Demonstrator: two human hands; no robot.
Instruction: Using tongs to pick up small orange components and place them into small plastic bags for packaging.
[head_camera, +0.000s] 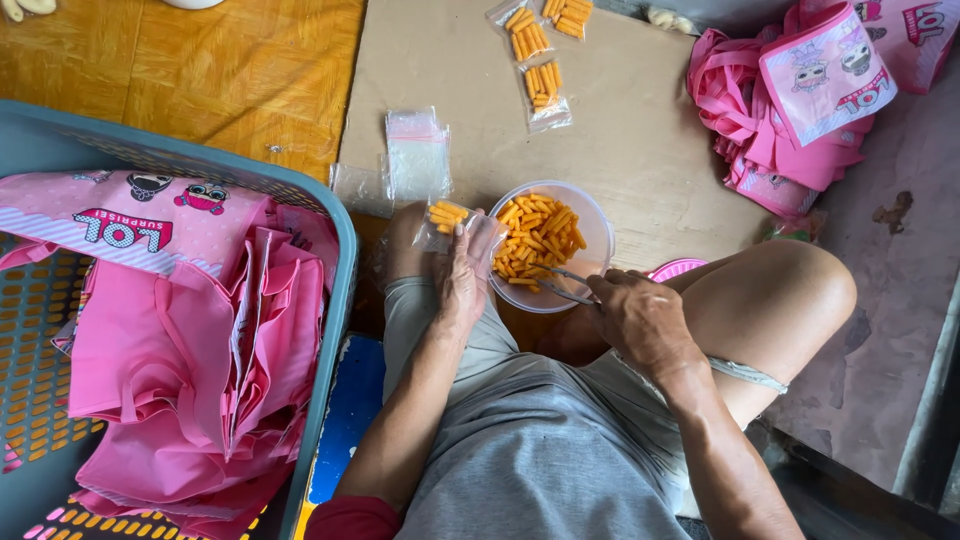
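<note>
Here the left hand (462, 275) pinches a small bag (447, 222) beside the bowl (598, 232).

Clear glossy plastic bowl (595, 225) and small bags (417, 150); shiny metal tongs (570, 285); matt brown cardboard sheet (640, 150); soft pink cloth bags (200, 370).

Clear filled packets (536, 60) on cardboard; pink printed bags (190, 330) in grey basket (345, 260).

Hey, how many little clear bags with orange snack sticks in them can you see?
4: three filled bags on the cardboard at the top, one in the left hand. More may lie out of view.
</note>
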